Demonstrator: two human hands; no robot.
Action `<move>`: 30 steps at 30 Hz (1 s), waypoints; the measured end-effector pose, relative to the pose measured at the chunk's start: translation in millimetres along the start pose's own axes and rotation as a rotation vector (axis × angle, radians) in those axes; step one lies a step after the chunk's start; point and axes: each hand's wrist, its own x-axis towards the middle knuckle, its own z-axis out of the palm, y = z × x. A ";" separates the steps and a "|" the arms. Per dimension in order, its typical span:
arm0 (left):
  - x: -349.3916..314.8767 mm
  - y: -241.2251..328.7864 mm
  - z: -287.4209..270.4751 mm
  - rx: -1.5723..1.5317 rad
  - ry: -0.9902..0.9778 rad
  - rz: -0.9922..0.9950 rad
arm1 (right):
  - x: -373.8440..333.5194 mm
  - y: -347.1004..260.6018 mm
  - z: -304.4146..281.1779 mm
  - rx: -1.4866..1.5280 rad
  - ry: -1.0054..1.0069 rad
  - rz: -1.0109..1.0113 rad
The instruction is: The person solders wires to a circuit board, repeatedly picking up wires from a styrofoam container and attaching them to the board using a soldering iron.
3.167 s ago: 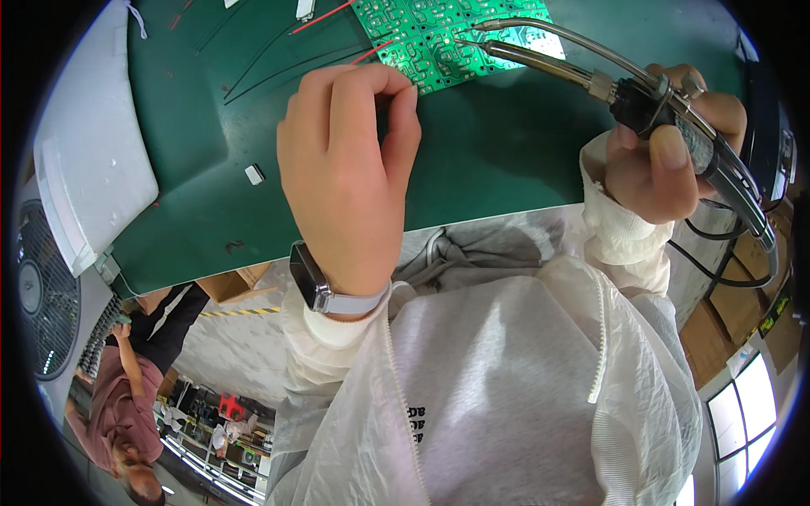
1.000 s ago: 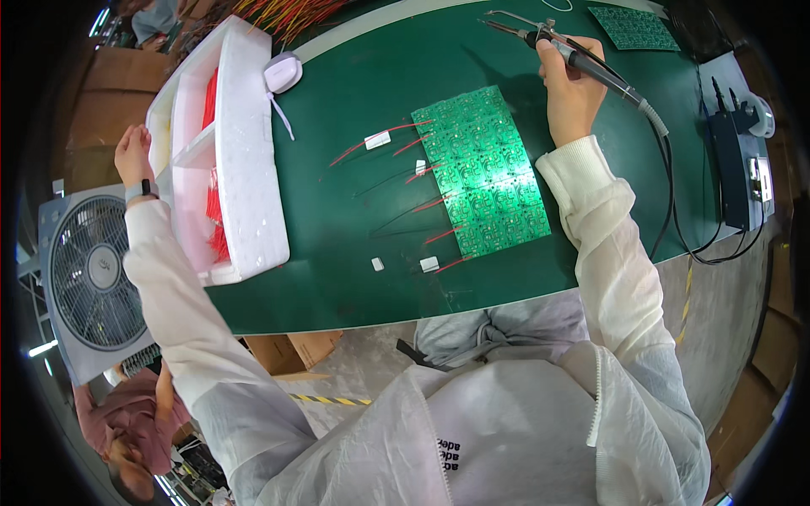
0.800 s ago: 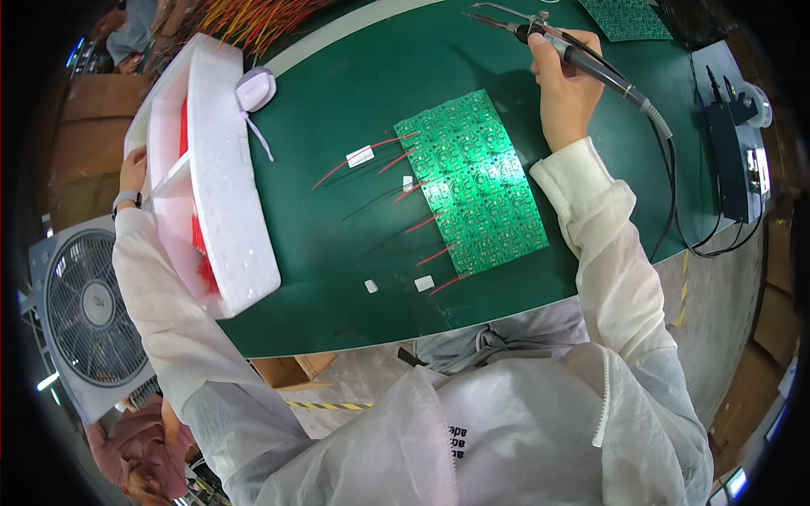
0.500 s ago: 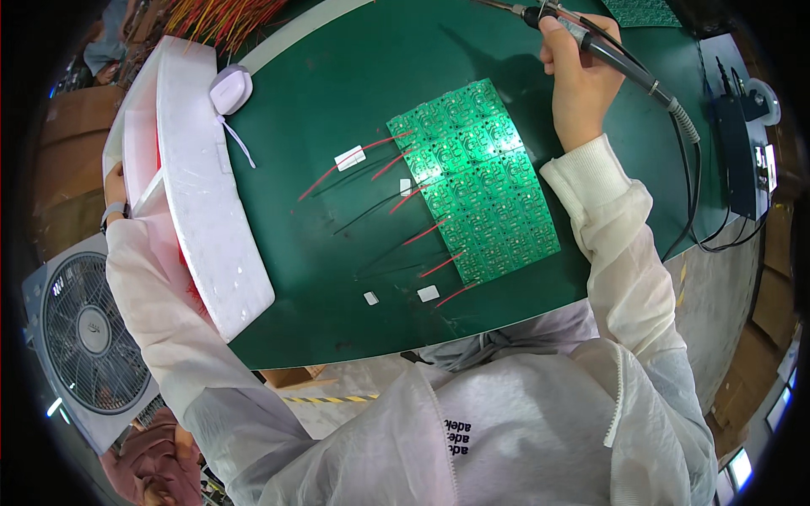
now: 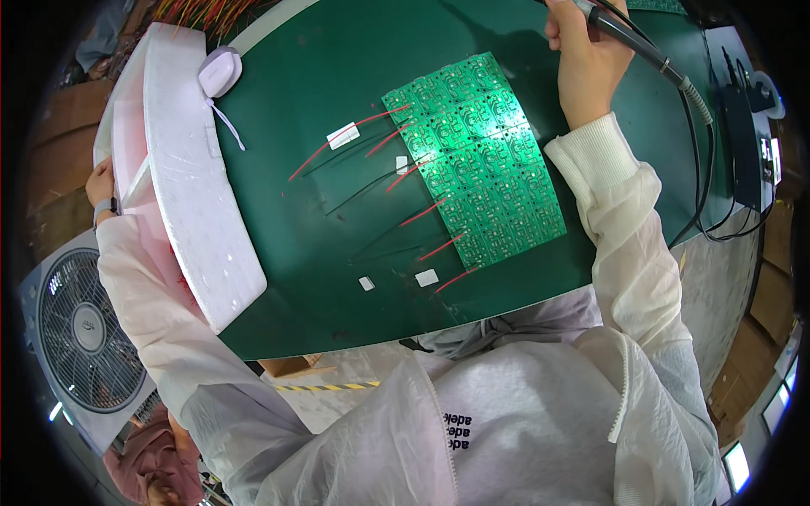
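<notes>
My right hand [image 5: 588, 78] is wrapped round the black handle of a soldering iron [image 5: 633, 38] at the top right; its tip is out of view. Left of that hand and nearer me lies a green circuit board panel [image 5: 477, 160]. Several short red wires [image 5: 422, 211] stick out from its left edge over the table. At the far left, my left hand [image 5: 101, 184], with a band on its wrist, is at the outer side of a white foam box [image 5: 198, 177]. Its fingers are mostly hidden, and red wires show in part inside the box.
A lilac case [image 5: 220, 72] with a strap sits against the box's rim. Small white pieces [image 5: 428, 277] lie on the green table [image 5: 312, 244]. A dark control unit [image 5: 742, 126] with cables stands at right, a fan [image 5: 89, 329] at left. Another person [image 5: 156, 460] is at lower left.
The board, box and table have shifted upward in the view. My right hand and the soldering iron are higher too, and the iron's tip has left the picture. The left hand has moved slightly left.
</notes>
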 end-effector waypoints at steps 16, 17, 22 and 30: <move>-90.5 245.0 -23.8 -0.881 0.249 0.251 | 3.8 9.0 -6.5 0.065 0.012 0.013; -131.0 286.4 -48.2 -0.914 0.211 0.280 | 2.2 6.2 -2.8 0.094 0.003 0.013; -273.5 423.2 -47.8 -0.887 -0.034 0.498 | -1.2 7.2 -2.7 0.137 -0.018 -0.043; -360.4 449.8 24.3 -1.160 -0.100 0.203 | -10.5 2.7 2.2 0.022 -0.087 -0.104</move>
